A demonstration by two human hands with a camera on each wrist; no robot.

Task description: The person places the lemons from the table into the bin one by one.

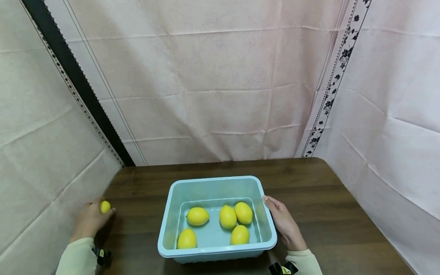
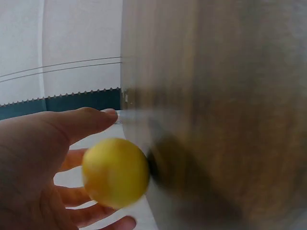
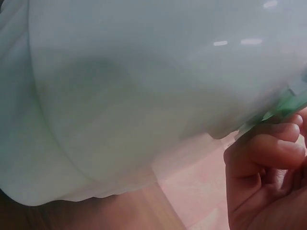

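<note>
A light blue plastic basin [image 1: 213, 255] stands on the table with several yellow lemons [image 1: 197, 216] inside. My right hand [image 1: 285, 225] grips its right rim, thumb on top of the edge. In the right wrist view the curled fingers [image 3: 268, 153] show beside the basin's pale outer wall [image 3: 120, 105]. Far to the left, my left hand [image 1: 91, 219] is around another lemon [image 1: 105, 207]. In the left wrist view this lemon [image 2: 116, 172] sits against the tabletop, between a straight thumb and loosely bent fingers; a gap shows between thumb and lemon.
The dark brown wooden table [image 1: 330, 214] has rounded back corners. Pale cloth curtains [image 1: 213, 95] hang behind it and along both sides. Each wrist wears a black strap [image 1: 102, 256] over a light green sleeve [image 1: 77, 258].
</note>
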